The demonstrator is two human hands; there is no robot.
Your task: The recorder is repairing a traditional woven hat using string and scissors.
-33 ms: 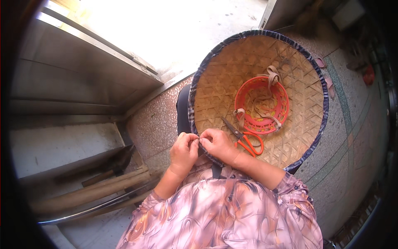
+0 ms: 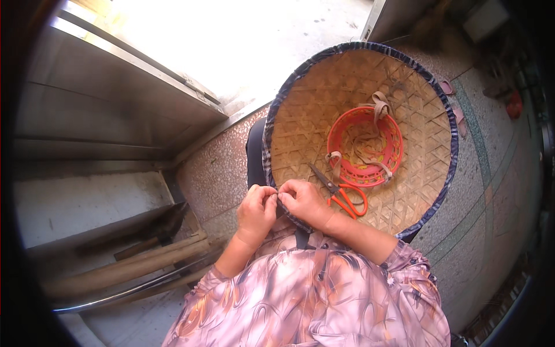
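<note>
My left hand (image 2: 258, 211) and my right hand (image 2: 303, 200) are both closed in a pinch, fingertips almost meeting. They are at the near-left rim of a large round woven bamboo tray (image 2: 300, 127), edged in dark plaid cloth. Whatever is between the fingertips is too small to make out. Just right of my right hand, orange-handled scissors (image 2: 346, 198) lie on the weave, blades pointing up and left. A red plastic basket (image 2: 398, 128) sits farther in on the tray, holding pale strips (image 2: 370, 144), some of which hang over its rim.
A metal panel (image 2: 115, 92) stands at the left. Below it are a pale ledge (image 2: 92, 205) and wooden poles (image 2: 133, 260). Pink slippers (image 2: 459, 120) lie on the speckled floor (image 2: 457, 248) to the right, with a red object (image 2: 514, 106) beyond them. A bright doorway opens ahead.
</note>
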